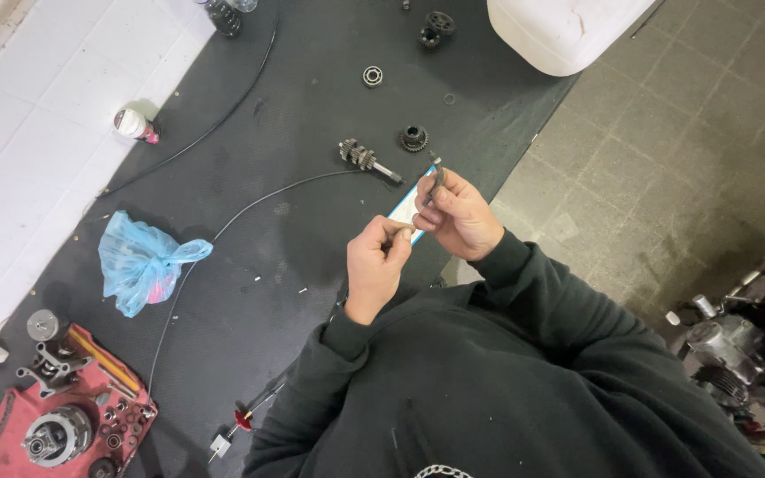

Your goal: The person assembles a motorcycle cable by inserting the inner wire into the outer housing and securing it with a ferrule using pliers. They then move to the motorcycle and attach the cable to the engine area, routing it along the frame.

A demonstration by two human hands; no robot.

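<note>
Hands, left hand (376, 258) and right hand (455, 212), pinch small parts above mat (312, 115) edge.

dark green sweatshirt (506, 372), ribbed cuffs

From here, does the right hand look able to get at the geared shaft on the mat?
Probably yes: the geared shaft lies uncovered just beyond the right hand, though that hand already pinches a small dark part.

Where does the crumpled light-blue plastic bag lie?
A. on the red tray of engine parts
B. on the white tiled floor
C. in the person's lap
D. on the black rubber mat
D: the crumpled light-blue plastic bag rests on the black rubber mat, beside a thin black cable.
</note>
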